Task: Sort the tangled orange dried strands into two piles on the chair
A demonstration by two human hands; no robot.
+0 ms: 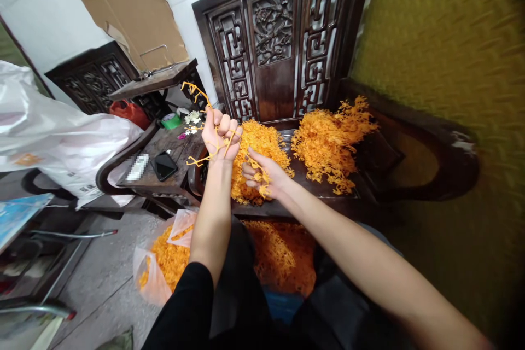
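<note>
My left hand (221,134) is raised with its fingers curled around thin orange plastic sprigs (197,162), whose branched ends stick out on several sides. Lower and to the right, my right hand (264,174) has its fingers bent around another small orange sprig (262,178). Behind both hands a heap of orange plastic sprigs (262,145) lies on the dark wooden chair seat. A second orange heap (332,145) rests farther right on the same seat.
A pink-white plastic bag (152,279) of orange pieces stands on the floor at left. More orange pieces (283,257) lie between my legs. The side table holds a phone (164,165) and green tape (171,120). A carved chair back (274,38) rises behind.
</note>
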